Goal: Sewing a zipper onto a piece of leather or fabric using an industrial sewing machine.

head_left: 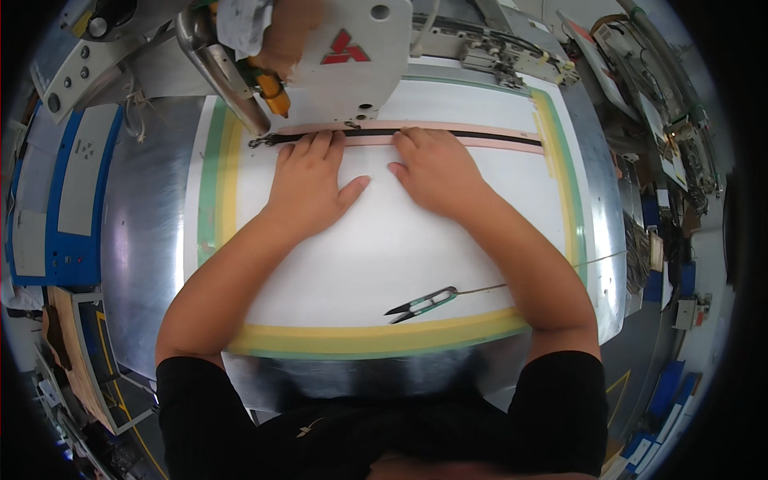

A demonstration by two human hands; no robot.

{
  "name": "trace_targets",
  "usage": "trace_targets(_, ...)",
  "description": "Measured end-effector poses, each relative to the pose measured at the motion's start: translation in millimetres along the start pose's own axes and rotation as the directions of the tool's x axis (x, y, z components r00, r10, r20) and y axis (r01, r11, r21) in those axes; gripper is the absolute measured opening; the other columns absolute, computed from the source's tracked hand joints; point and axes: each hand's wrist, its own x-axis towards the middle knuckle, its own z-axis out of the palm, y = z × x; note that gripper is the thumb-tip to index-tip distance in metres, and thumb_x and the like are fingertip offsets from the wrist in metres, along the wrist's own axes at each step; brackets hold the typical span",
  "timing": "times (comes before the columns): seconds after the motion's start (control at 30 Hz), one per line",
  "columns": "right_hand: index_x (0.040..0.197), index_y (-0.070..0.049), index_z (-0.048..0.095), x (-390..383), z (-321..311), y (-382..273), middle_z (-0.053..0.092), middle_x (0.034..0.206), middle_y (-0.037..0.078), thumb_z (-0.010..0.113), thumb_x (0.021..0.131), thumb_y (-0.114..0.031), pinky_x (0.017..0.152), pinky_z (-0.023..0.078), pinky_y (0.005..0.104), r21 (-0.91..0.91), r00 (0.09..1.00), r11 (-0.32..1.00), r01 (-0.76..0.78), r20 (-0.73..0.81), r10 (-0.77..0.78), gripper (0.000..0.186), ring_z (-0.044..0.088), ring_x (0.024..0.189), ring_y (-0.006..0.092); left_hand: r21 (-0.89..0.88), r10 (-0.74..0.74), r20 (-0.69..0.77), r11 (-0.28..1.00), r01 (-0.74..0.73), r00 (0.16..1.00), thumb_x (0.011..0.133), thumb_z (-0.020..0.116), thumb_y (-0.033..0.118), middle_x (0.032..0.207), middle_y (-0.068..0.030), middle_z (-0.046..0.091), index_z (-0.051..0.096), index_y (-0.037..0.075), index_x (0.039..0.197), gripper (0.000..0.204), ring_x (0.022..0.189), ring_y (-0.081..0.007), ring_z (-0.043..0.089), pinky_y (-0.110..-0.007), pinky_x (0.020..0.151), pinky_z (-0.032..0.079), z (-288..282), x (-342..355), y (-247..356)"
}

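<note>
A long, narrow black strap (480, 135) lies across the white work surface (384, 240), over a pink strip (524, 146). Small dark metal fittings (261, 142) show at its left end. My left hand (308, 184) lies flat with its fingertips on the left part of the strap, thumb stretched out to the right. Further right, my right hand (438, 172) rests its slightly bent fingers on the strap's middle, thumb apart. Both palms face down, and neither hand grips anything that I can see. The strap is partly hidden under the fingers.
A white machine head (344, 60) stands over the far side, with a metal tube (232, 88) by the strap's left end. Thread snips (424, 305) on a cord lie near the front edge. Yellow and green tape (384, 342) borders the surface. A blue-framed panel (68, 192) stands left.
</note>
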Motion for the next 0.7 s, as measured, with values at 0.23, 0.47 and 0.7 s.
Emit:
trace_targets(0.23,0.113,0.001,0.068,-4.9,5.8,9.4,0.068,0.111,0.016,0.069,0.095,-0.028,0.099,0.049,0.0442,0.009,0.999,1.0,0.028,-0.018,-0.028,0.034,0.065,0.11,0.0327,0.004,-0.005,0.009,1.0,0.005,1.0,0.093,0.07,0.046,0.144,-0.0199,0.056,0.055,0.001,0.145,0.071,0.132,-0.038,0.053,-0.05,0.113,0.036,9.1,8.2,16.9)
trace_targets(0.47,0.129,0.003,0.064,-33.8,-23.8,42.7,0.067,0.125,0.021,0.068,0.097,-0.038,0.103,0.049,0.0467,-0.035,0.986,0.99,-0.139,0.083,0.142,0.052,0.065,0.117,0.037,0.08,-0.048,0.02,0.996,0.046,0.999,0.094,0.07,0.047,0.145,-0.0201,0.055,0.053,0.001,0.147,0.072,0.135,-0.039,0.051,-0.051,0.116,0.033,3.7,4.8,15.8)
trace_targets(0.7,0.127,0.004,0.064,-65.8,-47.2,80.6,0.068,0.122,0.021,0.069,0.097,-0.037,0.101,0.051,0.0458,-0.085,0.976,0.978,-0.192,0.085,0.199,0.051,0.065,0.114,0.0383,0.088,-0.058,0.009,0.994,0.057,0.998,0.093,0.07,0.047,0.146,-0.0207,0.054,0.054,0.0,0.146,0.072,0.135,-0.0386,0.05,-0.051,0.115,0.034,-2.6,4.3,24.3)
